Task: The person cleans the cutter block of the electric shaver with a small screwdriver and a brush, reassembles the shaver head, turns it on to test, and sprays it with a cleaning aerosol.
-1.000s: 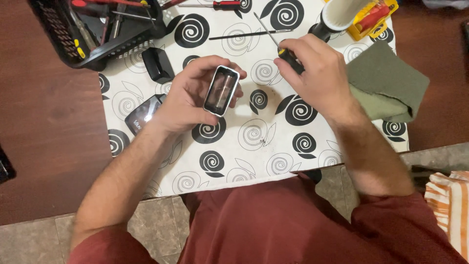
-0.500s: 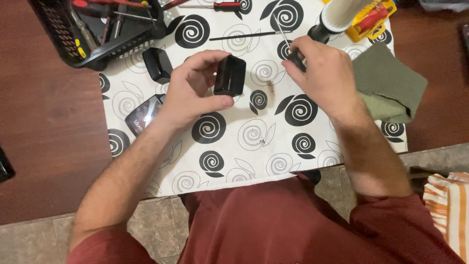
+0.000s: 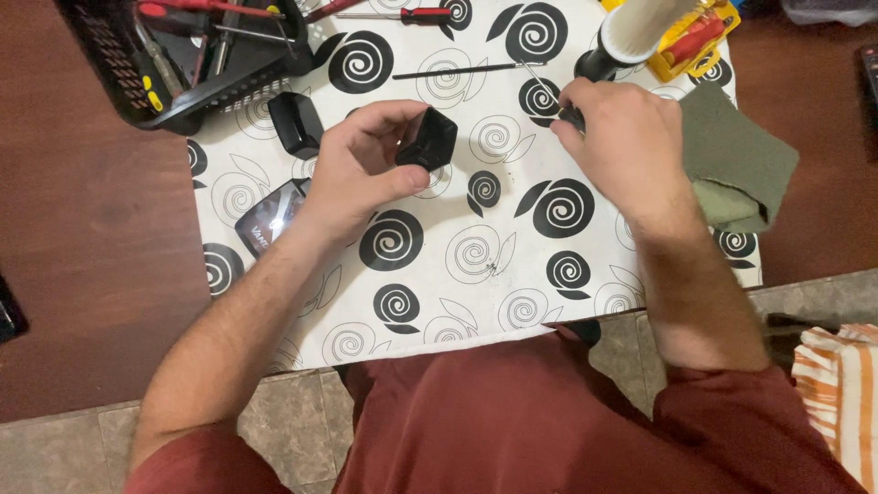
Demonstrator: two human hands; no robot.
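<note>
— While the left hand [image 3: 366,169] sits over the spiral-patterned cloth [image 3: 476,274], what has it got hold of?

— It is curled around a small black casing [image 3: 427,139], thumb underneath on the near side and fingers [image 3: 389,114] arched over the far side. The casing is lifted a little off the cloth and tilted, with its long axis running roughly from near-left to far-right.

— And the right hand [image 3: 622,146]?

— It is closed around a thin screwdriver [image 3: 549,91]. The dark handle is mostly hidden in the fist, and the fine metal shaft sticks out toward the far left.

— So how do the 2 lie to each other?

— The casing is to the left of the screwdriver tip, slightly nearer, with a clear gap of cloth between them. The tip points away past the casing's far-right corner, not at it. The left hand already grips the casing; the right is the free tool hand.

— Anything else close by?

— Another black part [image 3: 294,123] lies just left of the left hand, a dark glossy panel [image 3: 268,220] partly under the wrist, a black tool basket [image 3: 165,64] far left, and a green cloth [image 3: 741,160] right of the right hand.
</note>
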